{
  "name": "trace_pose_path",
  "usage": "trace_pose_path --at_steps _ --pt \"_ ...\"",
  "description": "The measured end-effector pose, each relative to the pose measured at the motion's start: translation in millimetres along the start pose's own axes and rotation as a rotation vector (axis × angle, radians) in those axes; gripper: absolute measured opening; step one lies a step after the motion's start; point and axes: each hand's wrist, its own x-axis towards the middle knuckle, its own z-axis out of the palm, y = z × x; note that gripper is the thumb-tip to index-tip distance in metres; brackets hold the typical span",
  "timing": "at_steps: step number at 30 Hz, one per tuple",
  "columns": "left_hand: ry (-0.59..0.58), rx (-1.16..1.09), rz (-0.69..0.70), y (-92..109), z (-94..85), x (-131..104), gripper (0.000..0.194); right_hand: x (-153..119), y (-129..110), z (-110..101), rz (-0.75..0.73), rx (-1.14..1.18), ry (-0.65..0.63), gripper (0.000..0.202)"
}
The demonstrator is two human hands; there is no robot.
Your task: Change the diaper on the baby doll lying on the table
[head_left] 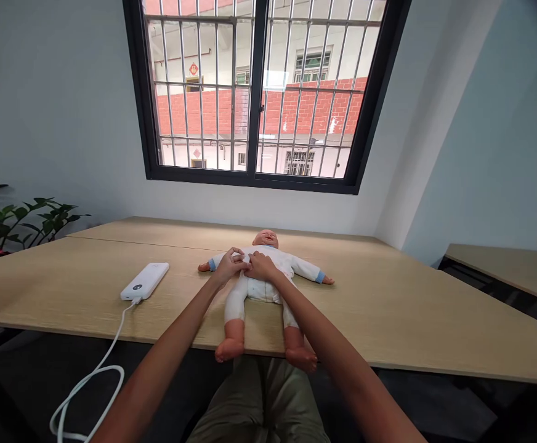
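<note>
The left hand (231, 266) and right hand (262, 267), fingers bent, sit side by side on the white clothing (285, 261) of a doll (265, 291); whether they grip it, I cannot tell. Both forearms (178, 335) reach forward, converging. The doll lies face-up at the near edge of the tabletop (388, 307), a white power bank (145, 282) off to the left, a barred window (258, 86) beyond.

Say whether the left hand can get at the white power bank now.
Probably yes: the power bank lies left of the left hand on the tabletop, nothing visible between them, though that hand is busy at the doll's white clothing.
</note>
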Motion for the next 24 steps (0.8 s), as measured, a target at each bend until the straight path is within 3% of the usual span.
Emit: trace_pose_path --at_steps 5,8,12,18,24 --pt "0.057 0.092 0.044 -11 15.4 2 0.045 -18 23 -14 -0.003 0.646 -0.082 0.059" --pt "0.05 0.156 0.108 -14 19.5 2 0.043 -30 31 -18 0.029 0.85 -0.012 0.055" --pt "0.053 0.247 0.201 -17 25.6 4 0.039 -38 31 -12 0.096 0.876 0.165 0.04" --pt "0.028 0.4 0.23 -23 25.2 4 0.029 -42 27 -5 0.128 0.671 0.252 0.034" --pt "0.087 0.554 0.269 -25 20.3 3 0.035 -42 30 0 0.134 0.601 0.319 0.019"
